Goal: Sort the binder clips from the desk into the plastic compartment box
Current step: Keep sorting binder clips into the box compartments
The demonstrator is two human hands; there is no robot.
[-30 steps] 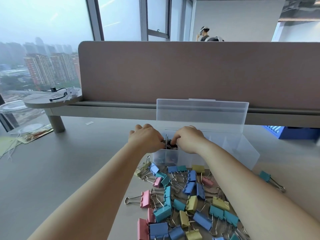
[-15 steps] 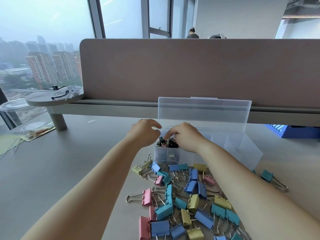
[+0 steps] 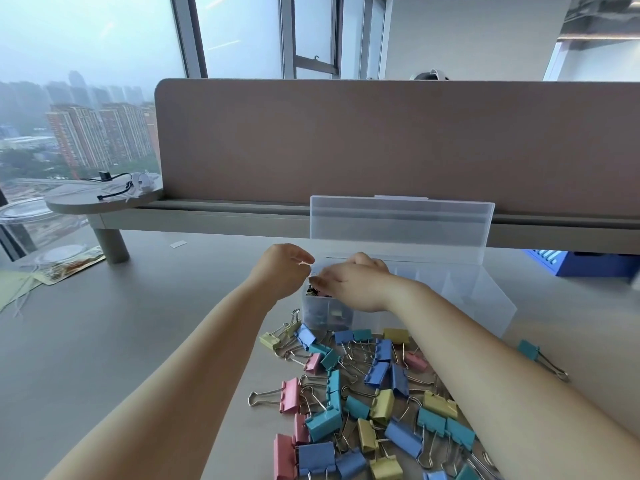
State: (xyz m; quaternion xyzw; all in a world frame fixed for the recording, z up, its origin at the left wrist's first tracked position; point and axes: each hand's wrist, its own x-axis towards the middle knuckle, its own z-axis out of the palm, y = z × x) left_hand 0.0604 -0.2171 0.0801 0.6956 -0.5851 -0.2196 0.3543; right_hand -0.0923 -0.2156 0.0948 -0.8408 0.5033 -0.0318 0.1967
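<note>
The left hand (image 3: 282, 271) has drawn back from the knuckle-to-knuckle huddle it shared with the other hand a second ago. It now sits just beside the left end of the plastic compartment box (image 3: 485, 306), off its rim. Its fingers are curled in with nothing visible between them, but the palm is turned away, so I cannot tell if it holds anything.

The small dark clips (image 3: 313, 291) lie heaped in the leftmost compartment (image 3: 327, 311), exposed now that the left hand has cleared. The right hand (image 3: 353, 284) stays over that compartment. Its thumb and forefinger tips come together just above the dark clips, and whether they pinch one is hidden.

I judge that this batch is being settled into place and the left hand is free to fetch more. The pile of pastel binder clips (image 3: 363, 403) lies unchanged on the desk (image 3: 121, 341) in front of the box. One teal clip (image 3: 528, 349) lies apart to the right.

No brand, label or writing is legible anywhere.
</note>
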